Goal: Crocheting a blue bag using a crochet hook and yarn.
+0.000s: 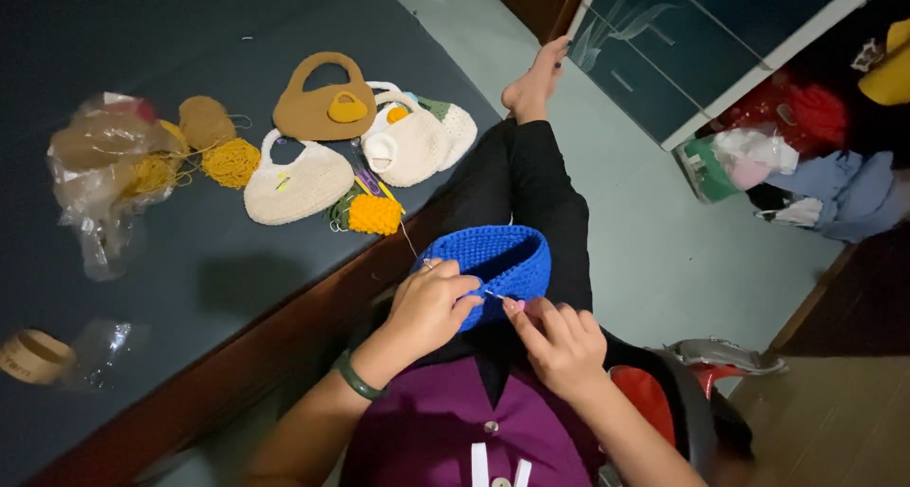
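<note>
A blue crocheted bowl-shaped piece (502,257) rests on my lap over black trousers. My left hand (431,307), with a green bangle on its wrist, grips the near rim of the blue piece. My right hand (559,345) pinches a thin metal needle or hook (495,295) at that same rim, fingers closed around it. Both hands touch the blue piece side by side.
On the dark mattress (190,278) to the left lie a brown crocheted bag (318,112), two cream ones (294,188), yellow yarn (374,214), a plastic bag (104,174) and a tape roll (33,356). My bare foot (536,79) reaches toward a glass-fronted cabinet (701,41). Clothes pile (815,174) at right.
</note>
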